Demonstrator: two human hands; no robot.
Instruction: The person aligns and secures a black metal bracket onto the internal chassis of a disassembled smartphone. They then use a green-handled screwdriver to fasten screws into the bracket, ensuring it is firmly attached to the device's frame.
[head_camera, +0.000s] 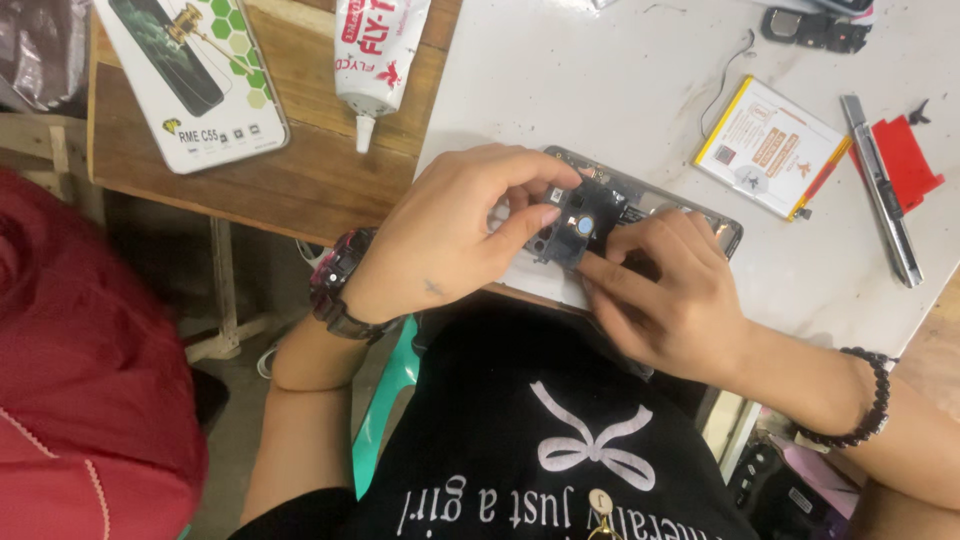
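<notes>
An opened phone body (690, 208) with its back off lies on the white worktop (600, 80), near the front edge. A small black inner cover piece (578, 228) with a round pale dot sits over the phone's left end. My left hand (450, 235) pinches that piece between thumb and forefinger. My right hand (670, 290) presses on the same piece from below and right, fingers over the phone's middle. A flat phone battery (765, 145), white with a yellow edge, lies apart at the right.
A white glue tube (375, 50) and a boxed screen protector (195, 75) rest on a wooden table at the left. A metal tool (882, 190) and a red plastic piece (908, 155) lie at the right. Black parts (815, 28) sit at the top. Red cloth fills the far left.
</notes>
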